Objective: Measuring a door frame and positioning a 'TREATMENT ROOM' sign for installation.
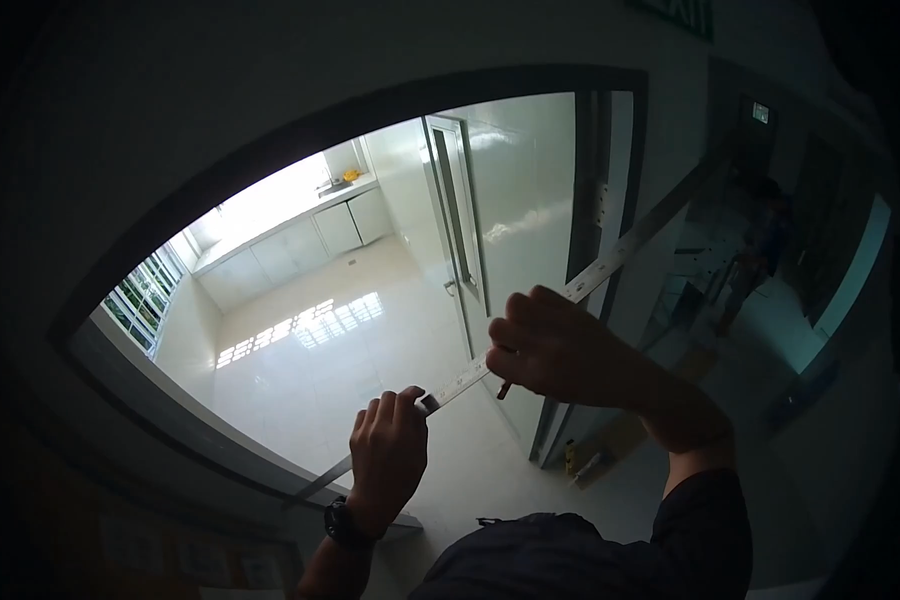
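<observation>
A long pale metal strip (460, 384) with small holes or marks along it slants in front of me, from the lower left up to the right. My left hand (390, 450) is closed around its lower part, beside a dark end piece (428, 404). A dark watch (338, 520) sits on that wrist. Farther up, my right hand (550, 345) is a closed fist against the strip. Out of its underside pokes a short, thin red thing (504, 389), whose kind I cannot make out. The fist hides part of the strip.
A dark frame (370, 112) surrounds a wide opening into a bright room with a counter (300, 232) and barred window (145, 300). A pale door (457, 230) stands inside. At right, a person (760, 240) is in a dim area; a brown board (620, 430) lies on the floor.
</observation>
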